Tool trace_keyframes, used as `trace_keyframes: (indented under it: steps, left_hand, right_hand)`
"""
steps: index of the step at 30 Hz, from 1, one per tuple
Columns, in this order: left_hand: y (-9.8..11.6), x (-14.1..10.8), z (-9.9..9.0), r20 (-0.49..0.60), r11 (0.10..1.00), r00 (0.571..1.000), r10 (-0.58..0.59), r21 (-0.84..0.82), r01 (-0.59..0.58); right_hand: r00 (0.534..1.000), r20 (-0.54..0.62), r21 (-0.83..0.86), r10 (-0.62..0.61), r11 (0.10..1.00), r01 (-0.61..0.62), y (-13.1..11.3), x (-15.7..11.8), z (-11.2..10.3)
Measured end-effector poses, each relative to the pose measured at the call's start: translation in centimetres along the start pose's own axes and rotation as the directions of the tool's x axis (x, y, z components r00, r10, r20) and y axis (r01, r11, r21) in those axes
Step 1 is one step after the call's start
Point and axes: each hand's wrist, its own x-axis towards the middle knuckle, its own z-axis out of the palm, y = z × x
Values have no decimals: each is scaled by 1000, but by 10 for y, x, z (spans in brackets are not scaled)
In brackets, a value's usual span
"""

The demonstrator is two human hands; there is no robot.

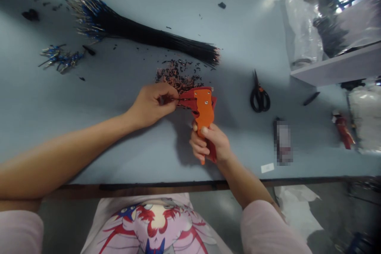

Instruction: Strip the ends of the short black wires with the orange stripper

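The right hand wraps the handles of an orange-and-red pistol-shaped wire stripper inward of the blue-grey tabletop's near edge, apparently steadying it; the left hand pinches a thin black wire, likely aligning it with the tool's mouth.

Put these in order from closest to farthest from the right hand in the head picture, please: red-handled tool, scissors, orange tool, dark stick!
1. Orange tool: held in the right hand.
2. Scissors: lying to the hand's right.
3. Dark stick: farther right, past the scissors.
4. Red-handled tool: farthest of these, toward the picture's right edge.
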Motion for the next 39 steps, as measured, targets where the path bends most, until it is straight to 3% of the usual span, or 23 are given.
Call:
trace_keyframes:
  steps: [4,9,14,20,25,30,35,39]
  left_hand:
    - [-2,0,0,-24,999,1000,-10,34,11]
    - [-12,6,-5,-155,993,983,-95,-84,83]
    - [-10,9,-6,-68,924,978,-200,-346,165]
    - [5,3,0,6,866,963,-271,-435,246]
    - [12,-4,9,110,780,928,-356,-512,360]
    - [13,-9,12,78,816,936,-343,-468,338]
    - [19,-15,14,147,858,936,-321,-373,353]
    - [19,-18,18,163,850,934,-318,-388,357]
  right_hand:
    - [1000,-3,18,1,1000,-1,-2,3,-3]
    - [984,-87,107,-158,980,167,-18,3,-9]
    - [999,-21,113,-43,993,45,-20,4,-9]
    - [999,36,61,-3,998,1,-8,8,-8]
    - [998,68,137,19,990,-28,-7,8,-9]
    - [997,51,162,62,984,-69,-6,9,-9]
    - [987,147,178,61,980,-87,-4,8,-11]
    - [980,172,184,101,974,-133,-1,7,-11]
